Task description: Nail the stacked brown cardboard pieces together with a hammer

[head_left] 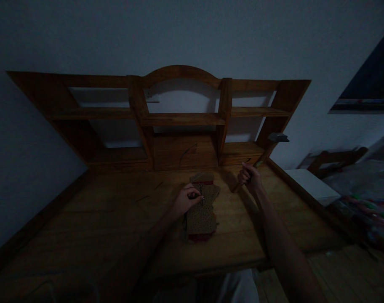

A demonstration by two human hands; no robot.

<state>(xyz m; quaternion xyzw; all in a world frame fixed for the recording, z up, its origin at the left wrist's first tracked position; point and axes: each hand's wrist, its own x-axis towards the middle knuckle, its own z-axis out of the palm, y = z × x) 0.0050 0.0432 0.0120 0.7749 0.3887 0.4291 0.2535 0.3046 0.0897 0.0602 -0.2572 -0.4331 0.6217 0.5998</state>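
My right hand (249, 176) is wrapped round the wooden handle of a hammer (278, 137), its metal head raised up and to the right above the desk. My left hand (188, 199) is closed in a pinch over a brown, speckled slab (201, 216) with dark red edges and ragged sides. A small shiny bit shows at the fingertips, too small and dark to name. The slab lies flat on the wooden desk (116, 235) in front of me. Thin dark strands lie on its upper part beside my fingers.
A wooden shelf unit (183, 120) stands along the desk's back edge against the wall. Two thin dark sticks (142, 198) lie to the left. On the right are a white surface (312, 185), a wooden chair back (337, 156) and plastic-wrapped items (365, 181). The room is dim.
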